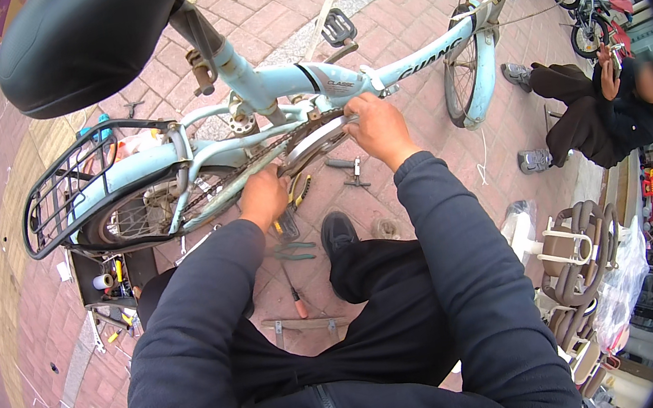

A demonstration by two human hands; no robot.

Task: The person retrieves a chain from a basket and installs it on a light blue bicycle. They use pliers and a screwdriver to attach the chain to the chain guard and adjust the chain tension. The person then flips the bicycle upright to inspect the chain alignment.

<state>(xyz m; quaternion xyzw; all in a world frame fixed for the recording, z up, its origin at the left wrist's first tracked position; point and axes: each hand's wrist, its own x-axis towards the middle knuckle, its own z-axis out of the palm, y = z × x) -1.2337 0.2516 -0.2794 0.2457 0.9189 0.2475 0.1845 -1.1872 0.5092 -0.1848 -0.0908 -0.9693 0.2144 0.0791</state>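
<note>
A light blue bicycle point(283, 82) stands across the pavement in front of me, its rear wheel to the left. At its crank sits a chainring with a silver-rimmed guard point(316, 143); the dark chain point(241, 168) runs back from it to the rear wheel. My right hand point(380, 130) is closed, fingers curled over the front upper edge of the guard. My left hand point(264, 196) is closed at the guard's rear edge, close to the chain; its fingertips are partly hidden, and what they pinch cannot be made out.
Below the chainring lie yellow-handled pliers point(301, 192), green-handled pliers point(291, 251), a red-handled screwdriver point(299, 303) and a dark T-shaped tool point(351, 172). A toolbox point(146, 269) stands left. Another person point(624, 104) sits at right, above stacked child seats point(575, 255).
</note>
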